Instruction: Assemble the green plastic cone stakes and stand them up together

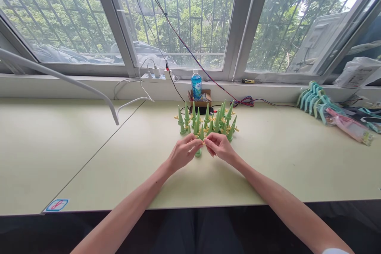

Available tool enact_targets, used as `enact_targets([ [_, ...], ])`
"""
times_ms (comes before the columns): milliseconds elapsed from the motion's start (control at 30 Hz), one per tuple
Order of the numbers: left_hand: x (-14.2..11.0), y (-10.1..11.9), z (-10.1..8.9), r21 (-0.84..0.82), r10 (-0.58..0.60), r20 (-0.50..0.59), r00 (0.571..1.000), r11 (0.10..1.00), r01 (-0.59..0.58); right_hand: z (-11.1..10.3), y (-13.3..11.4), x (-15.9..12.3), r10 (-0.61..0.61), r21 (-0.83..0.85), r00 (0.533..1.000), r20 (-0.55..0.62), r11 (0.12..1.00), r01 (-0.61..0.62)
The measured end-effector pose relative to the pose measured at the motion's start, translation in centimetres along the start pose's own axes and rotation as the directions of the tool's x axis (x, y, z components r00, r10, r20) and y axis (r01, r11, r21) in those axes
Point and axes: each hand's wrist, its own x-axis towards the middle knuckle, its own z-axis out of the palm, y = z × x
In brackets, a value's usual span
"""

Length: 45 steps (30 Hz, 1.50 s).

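Green cone-shaped spikes [217,121] with small yellow valve-like pieces stand in a cluster on the pale table. At the front of the cluster, one green spike [198,152] is between my two hands. My left hand [185,151] is closed around its upper part, fingers pinched at a small yellow piece. From the other side, my right hand [219,147] pinches with thumb and forefinger at the same yellow piece [203,141]. The fingers hide most of that piece and the spike's tip.
Behind the cluster stand a blue bottle [196,85], a small cardboard box [205,97] and a dark flat device [199,110]. Coiled cables [245,101] lie right of them. Light-blue hangers [314,97] and a pink package [348,125] rest at far right. A white tube [89,83] hangs at left.
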Motion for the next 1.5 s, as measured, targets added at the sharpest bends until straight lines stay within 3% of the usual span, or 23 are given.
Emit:
enact_targets([
  [167, 0.1, 0.4, -0.2, -0.049, -0.144, -0.098, 0.985, 0.989, 0.14, -0.2, 0.2, 0.1, 0.011, -0.028, 0.997, -0.075, 1.0, -0.013],
  [267, 0.2, 0.3, -0.4, -0.041, -0.241, -0.068, 0.968, 0.97, 0.238, -0.3, 0.4, 0.2, 0.01, -0.052, 0.992, -0.126, 0.999, -0.016],
  [467, 0.5, 0.2, -0.5, 0.093, -0.259, 0.174, 0.95, 0.965, 0.246, -0.6, 0.8, 0.4, -0.003, -0.089, 0.985, -0.17, 0.996, -0.012],
  [600, 0.4, 0.0, -0.4, 0.083, -0.304, 0.247, 0.92, 0.953, 0.293, -0.7, 0.8, 0.5, -0.003, -0.111, 0.984, -0.178, 0.994, -0.017],
  [1133, 0.4, -0.5, -0.6, -0.135, -0.232, 0.335, 0.913, 0.947, 0.29, -0.8, 0.8, 0.5, -0.006, -0.148, 0.982, -0.187, 0.989, -0.022],
  [1267, 0.6, -0.7, -0.5, -0.177, -0.284, 0.306, 0.909, 0.921, 0.347, -0.7, 0.9, 0.5, -0.01, -0.177, 0.984, -0.176, 0.984, -0.022],
  [1500, 1.0, -0.4, -0.6, -0.339, -0.416, 0.33, 0.847, 0.785, 0.518, -0.6, 1.3, 0.3, -0.022, -0.219, 0.997, -0.07, 0.976, 0.006],
])
